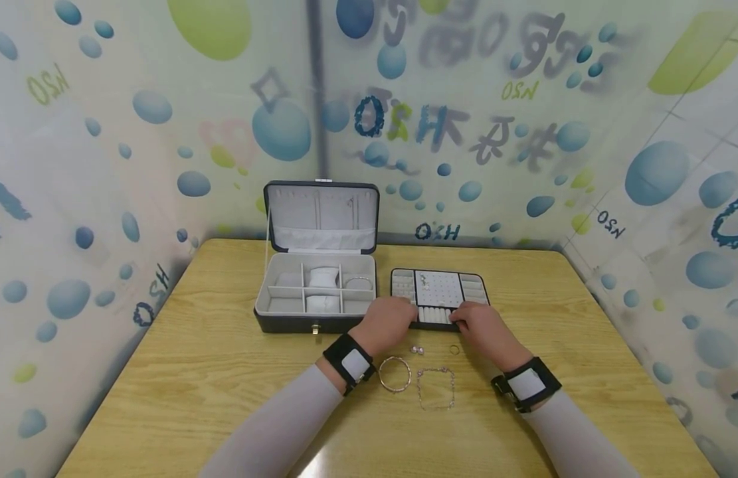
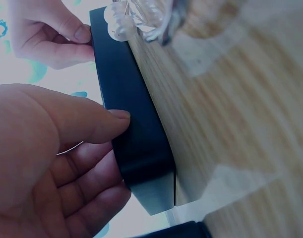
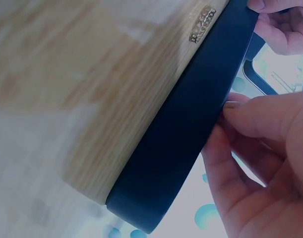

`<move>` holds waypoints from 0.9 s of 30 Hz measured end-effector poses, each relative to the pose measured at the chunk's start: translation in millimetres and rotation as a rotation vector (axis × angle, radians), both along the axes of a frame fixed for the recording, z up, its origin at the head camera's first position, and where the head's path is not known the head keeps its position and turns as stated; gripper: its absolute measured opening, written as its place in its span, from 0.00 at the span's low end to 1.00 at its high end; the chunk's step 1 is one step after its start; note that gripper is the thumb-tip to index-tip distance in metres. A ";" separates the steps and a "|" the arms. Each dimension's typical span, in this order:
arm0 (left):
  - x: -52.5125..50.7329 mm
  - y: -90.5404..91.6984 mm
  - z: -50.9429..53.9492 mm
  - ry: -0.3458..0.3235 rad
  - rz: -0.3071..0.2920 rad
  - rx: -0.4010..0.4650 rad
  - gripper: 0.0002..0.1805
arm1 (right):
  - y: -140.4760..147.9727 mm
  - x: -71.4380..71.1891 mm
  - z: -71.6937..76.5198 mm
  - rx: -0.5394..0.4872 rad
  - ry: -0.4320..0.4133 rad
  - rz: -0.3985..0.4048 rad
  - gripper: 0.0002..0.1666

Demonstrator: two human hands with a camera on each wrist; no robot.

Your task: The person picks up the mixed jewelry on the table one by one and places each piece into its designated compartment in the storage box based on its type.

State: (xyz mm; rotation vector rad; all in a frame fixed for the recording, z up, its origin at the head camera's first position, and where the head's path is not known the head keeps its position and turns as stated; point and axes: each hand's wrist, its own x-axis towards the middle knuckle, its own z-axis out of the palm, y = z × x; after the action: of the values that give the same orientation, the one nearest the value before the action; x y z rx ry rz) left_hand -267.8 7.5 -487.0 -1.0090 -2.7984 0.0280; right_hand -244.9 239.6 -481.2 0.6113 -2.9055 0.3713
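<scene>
A shallow black-edged jewelry tray (image 1: 438,287) lies on the table, with pale ring rolls (image 1: 433,315) along its front. My left hand (image 1: 389,323) grips its front left corner; in the left wrist view the thumb (image 2: 116,119) presses the black side while the other fingers curl behind the rim. At the right end of the rolls is my right hand (image 1: 485,332), thumb and forefinger curled close together. Its fingertips dip behind the rim in the right wrist view, so anything between them is hidden. In front lie earrings (image 1: 416,350), a ring (image 1: 454,350), a bangle (image 1: 395,374) and a chain bracelet (image 1: 436,388).
An open black jewelry box (image 1: 285,323) stands left of the tray, its lid (image 1: 322,216) raised. White cushions (image 1: 323,277) and a bangle (image 1: 359,283) sit in its compartments. Behind the wooden table (image 1: 183,372) hangs a patterned wall covering (image 1: 321,86).
</scene>
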 end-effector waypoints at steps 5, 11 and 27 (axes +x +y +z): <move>1.0 0.0 1.4 -0.006 0.004 -0.013 0.07 | -0.5 -0.2 -0.1 0.006 -0.005 0.005 0.09; 0.9 -0.2 0.9 -0.011 0.002 -0.004 0.06 | -0.9 -0.4 1.4 0.022 -0.019 0.010 0.09; 1.6 -0.8 2.2 -0.005 -0.004 0.018 0.07 | -0.7 0.8 5.2 0.031 -0.022 0.020 0.10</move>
State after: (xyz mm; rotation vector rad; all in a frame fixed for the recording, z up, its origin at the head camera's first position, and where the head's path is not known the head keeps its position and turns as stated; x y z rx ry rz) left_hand -266.2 6.7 -484.8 -1.0120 -2.7959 0.0001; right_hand -244.0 239.0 -475.9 0.6459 -2.9334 0.3390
